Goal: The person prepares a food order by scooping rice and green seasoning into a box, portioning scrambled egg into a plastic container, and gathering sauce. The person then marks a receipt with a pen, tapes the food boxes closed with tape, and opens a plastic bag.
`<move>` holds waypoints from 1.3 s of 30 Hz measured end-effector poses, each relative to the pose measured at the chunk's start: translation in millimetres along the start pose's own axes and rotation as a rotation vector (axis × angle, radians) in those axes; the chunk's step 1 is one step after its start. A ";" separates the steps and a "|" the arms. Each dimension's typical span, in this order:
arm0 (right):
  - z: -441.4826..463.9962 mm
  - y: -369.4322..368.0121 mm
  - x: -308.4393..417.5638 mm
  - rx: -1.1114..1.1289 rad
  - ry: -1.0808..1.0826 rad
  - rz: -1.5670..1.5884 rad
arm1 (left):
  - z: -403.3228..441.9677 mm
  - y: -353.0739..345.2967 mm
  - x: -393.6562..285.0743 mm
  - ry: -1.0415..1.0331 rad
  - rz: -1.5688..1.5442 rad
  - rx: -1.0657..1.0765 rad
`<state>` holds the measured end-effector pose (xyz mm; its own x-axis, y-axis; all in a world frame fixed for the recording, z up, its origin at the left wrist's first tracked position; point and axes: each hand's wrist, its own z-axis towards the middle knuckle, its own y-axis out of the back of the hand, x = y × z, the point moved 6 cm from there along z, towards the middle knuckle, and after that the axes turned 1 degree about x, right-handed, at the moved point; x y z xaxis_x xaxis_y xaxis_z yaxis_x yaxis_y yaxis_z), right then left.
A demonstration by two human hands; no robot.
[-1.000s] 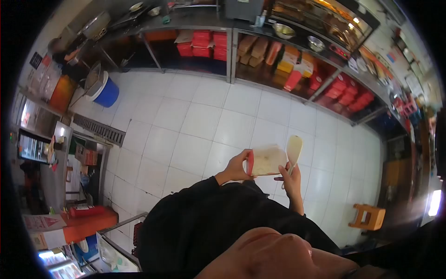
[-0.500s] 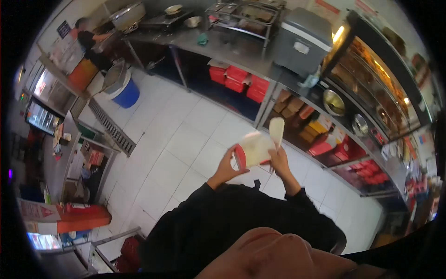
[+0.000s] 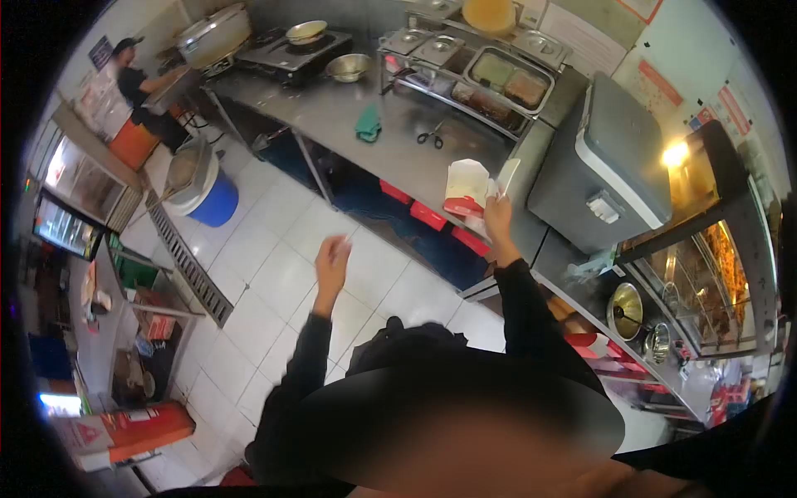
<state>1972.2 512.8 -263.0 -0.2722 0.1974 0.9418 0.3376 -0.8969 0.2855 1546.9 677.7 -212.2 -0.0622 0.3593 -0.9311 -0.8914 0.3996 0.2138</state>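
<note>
Above the near edge of the steel counter (image 3: 407, 133), my right hand (image 3: 498, 220) is closed round a pale paddle-shaped spatula (image 3: 509, 174). The same hand is at the side of an open red and white carton (image 3: 466, 187), at the counter's edge. My left hand (image 3: 332, 257) is raised over the floor, away from the carton, its fingers bent together; a small pale thing shows at the fingertips, too small to name. Black scissors (image 3: 431, 136) and a green cloth (image 3: 368, 124) lie on the counter, left of the carton.
A rack of metal food trays (image 3: 506, 79) stands at the counter's back. Right of it are a grey cooler box (image 3: 610, 158) and a lit display case (image 3: 714, 274). A co-worker (image 3: 141, 91) stands far left, near a blue bucket (image 3: 216, 199).
The view has turned toward the counter. My left hand has let go of the carton and moved left. My right hand has moved up to the counter's edge with the spatula and carton.
</note>
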 end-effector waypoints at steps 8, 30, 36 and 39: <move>63.9 -8.0 4.5 0.149 -0.296 0.059 | 298.8 -262.0 -123.1 -0.519 0.041 0.415; 208.9 30.4 167.6 -0.002 -0.053 -0.372 | 472.7 -430.7 -98.3 -1.780 0.277 0.559; 358.5 -14.6 237.9 -0.206 0.299 -0.978 | 535.7 -412.6 -134.7 -1.138 -0.052 0.281; 426.3 -31.1 180.6 0.108 0.206 -1.308 | 577.0 -398.0 -110.8 -0.587 -0.584 0.056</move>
<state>2296.7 744.9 -26.1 -0.5762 0.8137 -0.0767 -0.2090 -0.0560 0.9763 2167.5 965.6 -23.7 0.6617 0.4571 -0.5942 -0.6833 0.6938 -0.2272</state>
